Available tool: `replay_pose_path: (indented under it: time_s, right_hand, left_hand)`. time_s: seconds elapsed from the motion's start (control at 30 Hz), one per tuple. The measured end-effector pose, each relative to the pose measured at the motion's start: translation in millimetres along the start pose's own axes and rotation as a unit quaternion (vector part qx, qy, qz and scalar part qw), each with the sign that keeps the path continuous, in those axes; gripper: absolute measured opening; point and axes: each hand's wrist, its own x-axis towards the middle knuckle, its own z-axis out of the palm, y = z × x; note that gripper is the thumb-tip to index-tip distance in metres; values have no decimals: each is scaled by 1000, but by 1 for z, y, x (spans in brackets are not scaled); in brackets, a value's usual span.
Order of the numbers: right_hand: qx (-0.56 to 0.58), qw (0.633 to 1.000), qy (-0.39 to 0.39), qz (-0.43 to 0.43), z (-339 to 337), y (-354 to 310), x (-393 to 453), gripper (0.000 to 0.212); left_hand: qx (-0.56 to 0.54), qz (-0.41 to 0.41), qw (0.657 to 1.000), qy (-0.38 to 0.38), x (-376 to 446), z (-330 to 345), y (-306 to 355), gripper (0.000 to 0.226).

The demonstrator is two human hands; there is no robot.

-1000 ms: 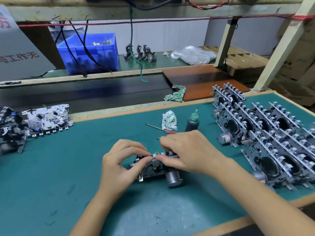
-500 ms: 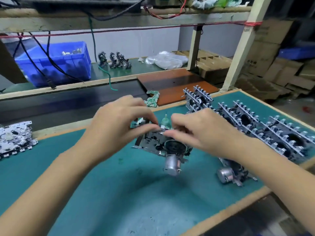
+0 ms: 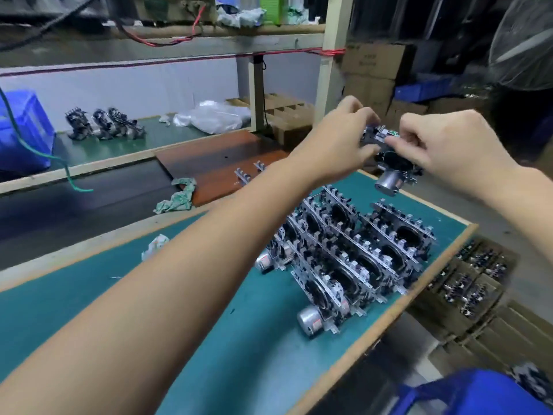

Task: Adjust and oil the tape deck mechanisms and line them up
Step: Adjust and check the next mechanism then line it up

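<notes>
Head view: left hand (image 3: 335, 145) and right hand (image 3: 449, 151) hold mechanism (image 3: 392, 163) aloft.

Tape deck mechanism (image 3: 392, 158) aloft at two o'clock, silver motor pointing down; finished mechanisms (image 3: 353, 250) upright in rows at four o'clock.

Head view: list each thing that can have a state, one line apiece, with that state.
Left hand: fingers curled, gripping the mechanism's left end.
Right hand: fingers pinching its right end.
Held tape deck mechanism: lifted off the table, above the far corner, motor pointing down.
Lined-up mechanisms: resting in rows on the green mat, on edge.
Green rag: crumpled, lying by the brown board.
</notes>
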Motion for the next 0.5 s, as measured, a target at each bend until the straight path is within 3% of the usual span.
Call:
replay_pose_path:
  time_s: [0.2, 0.33, 0.5]
  right_hand:
    - [-61, 996, -45, 37, 21, 50, -48, 31]
    - [-62, 981, -147, 114, 46, 61, -77, 27]
    - [20, 964, -209, 162, 64, 66, -91, 41]
  left_hand:
    - [-14, -29, 987, -158, 30, 76, 32, 63]
    - [-35, -80, 962, -259, 35, 120, 41, 64]
    - [66, -61, 965, -246, 30, 147, 31, 64]
